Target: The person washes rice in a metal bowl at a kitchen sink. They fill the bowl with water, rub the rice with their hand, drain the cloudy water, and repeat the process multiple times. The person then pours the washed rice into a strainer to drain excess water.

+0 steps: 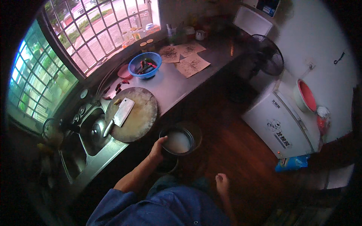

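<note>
My left hand (158,148) grips the rim of a round metal pot (178,141) that holds cloudy, whitish contents. The pot is over the dark floor, beside the counter edge. My right hand (222,180) hangs to the right of it with fingers curled, and whether it holds anything cannot be told. On the counter, a cleaver (124,112) lies on a round wooden chopping board (142,118), near a small yellowish piece (117,101). Behind the board stands a blue plastic basin (144,76) of red and dark green peppers, with several dark red peppers (118,87) lying loose.
A double steel sink (84,158) lies left of the board. Brown paper sheets (193,64) with dark bits spread over them lie along the counter. At right stand a black fan (265,55) and a white chest freezer (278,124) with a pink-lined bowl (306,96) on top.
</note>
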`<action>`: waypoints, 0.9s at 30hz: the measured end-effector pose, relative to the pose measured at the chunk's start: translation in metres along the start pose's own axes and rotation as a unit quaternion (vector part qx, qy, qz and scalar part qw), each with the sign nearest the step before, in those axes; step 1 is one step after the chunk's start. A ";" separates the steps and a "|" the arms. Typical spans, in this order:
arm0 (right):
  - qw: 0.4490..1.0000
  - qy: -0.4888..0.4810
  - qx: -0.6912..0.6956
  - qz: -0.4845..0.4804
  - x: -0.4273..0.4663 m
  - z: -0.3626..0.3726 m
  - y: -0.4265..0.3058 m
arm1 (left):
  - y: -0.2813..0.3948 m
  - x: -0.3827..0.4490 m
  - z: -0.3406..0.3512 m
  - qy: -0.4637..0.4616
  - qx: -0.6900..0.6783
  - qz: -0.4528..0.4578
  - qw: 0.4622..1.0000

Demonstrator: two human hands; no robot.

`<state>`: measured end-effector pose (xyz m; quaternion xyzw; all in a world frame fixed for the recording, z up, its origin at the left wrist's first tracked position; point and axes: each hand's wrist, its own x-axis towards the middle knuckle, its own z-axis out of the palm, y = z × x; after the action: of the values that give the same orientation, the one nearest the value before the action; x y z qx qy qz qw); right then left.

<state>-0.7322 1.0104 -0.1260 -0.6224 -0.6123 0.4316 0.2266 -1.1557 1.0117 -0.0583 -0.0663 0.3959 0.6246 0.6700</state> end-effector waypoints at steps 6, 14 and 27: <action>0.992 -0.055 -0.021 -0.109 0.086 0.004 -0.063 | -0.011 -0.011 0.038 0.070 -0.028 -0.054 0.996; 0.972 -0.159 -0.005 -0.172 0.186 0.004 -0.112 | -0.034 0.018 0.049 0.126 -0.060 -0.114 0.984; 0.953 -0.279 -0.034 -0.115 0.248 0.062 -0.143 | -0.053 0.032 0.101 0.114 -0.087 -0.042 0.989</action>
<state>-0.8938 1.2541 -0.1072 -0.4103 -0.7327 0.5380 0.0735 -1.0661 1.0840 -0.0312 -0.2122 0.4104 0.6161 0.6379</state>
